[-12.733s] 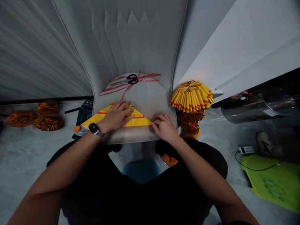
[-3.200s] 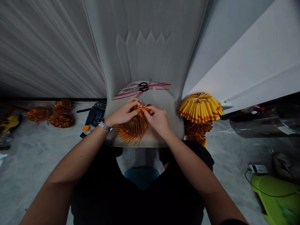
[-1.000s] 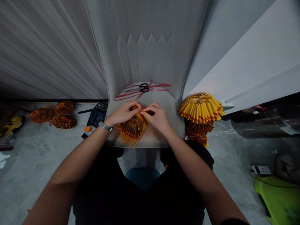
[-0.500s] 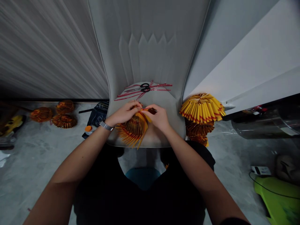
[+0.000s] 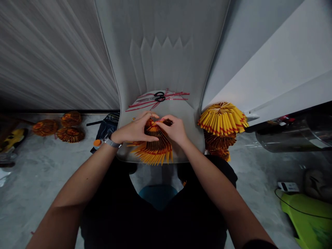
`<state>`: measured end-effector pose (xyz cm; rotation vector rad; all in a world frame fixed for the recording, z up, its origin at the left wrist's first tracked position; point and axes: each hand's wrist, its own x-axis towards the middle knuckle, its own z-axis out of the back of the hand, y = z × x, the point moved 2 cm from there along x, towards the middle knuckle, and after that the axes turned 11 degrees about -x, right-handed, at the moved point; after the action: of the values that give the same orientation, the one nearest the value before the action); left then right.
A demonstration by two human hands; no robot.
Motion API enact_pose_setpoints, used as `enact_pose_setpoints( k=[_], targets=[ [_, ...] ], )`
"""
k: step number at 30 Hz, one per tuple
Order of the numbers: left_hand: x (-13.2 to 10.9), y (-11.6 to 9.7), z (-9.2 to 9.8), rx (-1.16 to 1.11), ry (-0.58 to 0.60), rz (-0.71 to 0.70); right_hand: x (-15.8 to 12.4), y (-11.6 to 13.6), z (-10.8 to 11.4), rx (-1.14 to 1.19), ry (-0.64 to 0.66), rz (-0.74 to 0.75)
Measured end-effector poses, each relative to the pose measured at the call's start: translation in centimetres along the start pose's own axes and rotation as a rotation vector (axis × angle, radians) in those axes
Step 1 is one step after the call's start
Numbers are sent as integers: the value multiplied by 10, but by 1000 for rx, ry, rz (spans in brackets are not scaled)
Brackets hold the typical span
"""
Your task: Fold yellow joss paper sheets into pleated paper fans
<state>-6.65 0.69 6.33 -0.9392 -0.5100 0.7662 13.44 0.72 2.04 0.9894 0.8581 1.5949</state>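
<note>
On the chair seat, a yellow-and-red pleated paper fan [image 5: 158, 145] lies spread, its tips pointing toward me. My left hand [image 5: 138, 128] lies over its left part; the thumb stretches across the pleats, well apart from the fingers, which curve round the far end. Paper edges stick out beneath that hand on the left. My right hand [image 5: 174, 128] is closed in a pinch at the gathered far end, where a bit of pinkish-red strip shows between the fingertips. Beyond both hands, black-handled scissors [image 5: 159, 97] rest on pink-red strips [image 5: 178, 93].
Grey chair [image 5: 166, 69] with a tall back. A stack of pleated paper pieces [image 5: 223, 119] stands at the right; several round ones [image 5: 70, 134] lie on the floor left. Beside the seat are a dark bag [image 5: 105, 128] and an orange cap [image 5: 97, 143]. A green plastic item [image 5: 306, 211] sits lower right.
My left hand has opened from a pinch, its thumb now spread over the pleats. The paper fan has spread out and shifted right. My right hand stays at the gathered end.
</note>
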Motion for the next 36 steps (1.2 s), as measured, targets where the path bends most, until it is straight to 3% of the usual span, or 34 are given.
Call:
enact_pose_setpoints(
  k=[6,12,19,23,31,36],
  targets=[
    [-5,-15,-10,128,-8,30,1,0,-1,25,-21,28],
    [-6,-29,-30,273,-185,121,1,-1,-2,-16,-15,-8],
    [-2,-12,-9,131,22,-22,4,0,-1,48,2,-44],
    [-1,-7,-3,110,71,-43,6,-1,-1,131,7,-66],
    [6,-5,-15,152,-170,18,10,-9,-9,172,33,-96],
    [10,2,-14,127,-208,25,11,-9,-1,72,13,-31]
  ],
)
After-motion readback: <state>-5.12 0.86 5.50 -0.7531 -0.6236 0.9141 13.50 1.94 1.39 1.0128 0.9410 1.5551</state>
